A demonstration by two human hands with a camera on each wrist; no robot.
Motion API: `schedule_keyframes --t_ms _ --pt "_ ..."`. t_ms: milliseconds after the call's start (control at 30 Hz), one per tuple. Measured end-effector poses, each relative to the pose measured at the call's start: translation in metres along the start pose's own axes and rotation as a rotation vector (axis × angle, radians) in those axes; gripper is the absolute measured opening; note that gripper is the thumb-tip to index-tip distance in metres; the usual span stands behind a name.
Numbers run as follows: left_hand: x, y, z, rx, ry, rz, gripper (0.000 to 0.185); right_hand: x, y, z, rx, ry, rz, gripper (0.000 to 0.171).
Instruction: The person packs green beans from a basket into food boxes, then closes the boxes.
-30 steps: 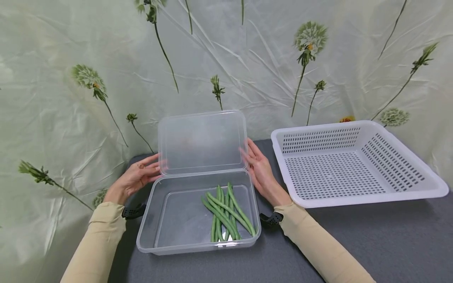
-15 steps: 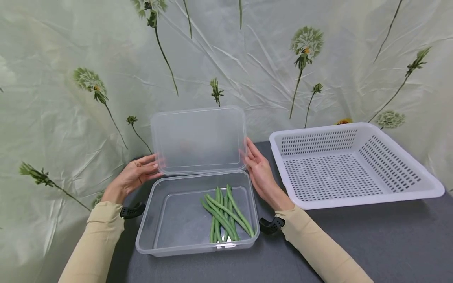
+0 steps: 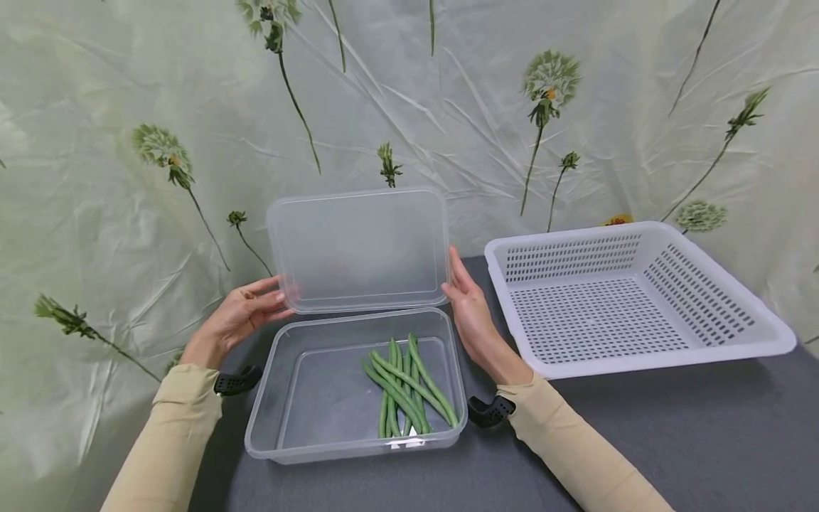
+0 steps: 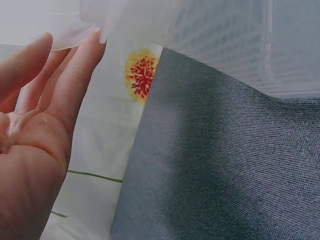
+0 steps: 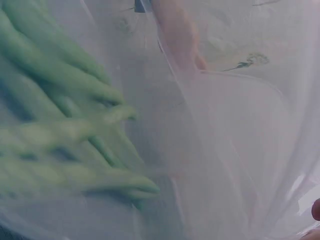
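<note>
A translucent plastic lid (image 3: 358, 249) stands tilted up behind the clear container (image 3: 355, 451). At its lower left corner my left hand (image 3: 239, 316) holds it, with fingertips showing blurred through the plastic. My right hand (image 3: 473, 316) holds the lid's right edge, thumb on the near side. Several green beans (image 3: 409, 387) lie in the right half of the container. In the left wrist view, the thumb and fingers of the left hand (image 4: 45, 115) meet the lid's edge. The right wrist view looks through plastic at the beans (image 5: 60, 80); only a bit of the right hand shows.
A white perforated basket (image 3: 646, 359) stands on the dark grey table cloth (image 3: 614, 441) to the right, near the right forearm. A wrinkled curtain (image 3: 384, 85) printed with flowers hangs just behind. Black bands sit on both wrists.
The lid has risen slightly and looks a little larger, with both hands still holding it. The right fingers now show more outside its edge. The container and beans stay in place.
</note>
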State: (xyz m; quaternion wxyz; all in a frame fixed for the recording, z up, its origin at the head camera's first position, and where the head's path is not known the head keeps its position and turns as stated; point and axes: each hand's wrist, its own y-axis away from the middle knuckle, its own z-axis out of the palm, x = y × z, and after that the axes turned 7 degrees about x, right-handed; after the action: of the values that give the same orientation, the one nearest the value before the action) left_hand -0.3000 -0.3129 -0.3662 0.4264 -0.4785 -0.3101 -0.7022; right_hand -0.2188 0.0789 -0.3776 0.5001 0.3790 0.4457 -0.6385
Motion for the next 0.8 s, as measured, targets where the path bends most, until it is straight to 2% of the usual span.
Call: schedule_keyframes --t_ms 267,467,600,733,800 --pt "0.001 0.001 -0.001 -0.057 -0.039 0.069 0.049 -0.023 0.012 -0.003 -0.016 0.204 0.065 0.064" --pt "0.003 0.006 0.001 -0.069 -0.024 0.07 0.047 -0.033 0.014 -0.007 0.083 0.315 0.058 0.059" --pt "0.004 0.01 0.004 -0.062 -0.008 0.06 0.046 -0.037 0.014 -0.01 0.098 0.278 0.088 0.053" --pt "0.006 0.012 0.004 -0.052 0.009 0.074 0.046 -0.042 0.015 -0.013 0.047 0.108 0.166 0.049" --pt "0.007 0.013 0.003 -0.029 -0.02 0.089 0.043 -0.045 0.015 -0.014 0.002 -0.006 0.212 0.049"
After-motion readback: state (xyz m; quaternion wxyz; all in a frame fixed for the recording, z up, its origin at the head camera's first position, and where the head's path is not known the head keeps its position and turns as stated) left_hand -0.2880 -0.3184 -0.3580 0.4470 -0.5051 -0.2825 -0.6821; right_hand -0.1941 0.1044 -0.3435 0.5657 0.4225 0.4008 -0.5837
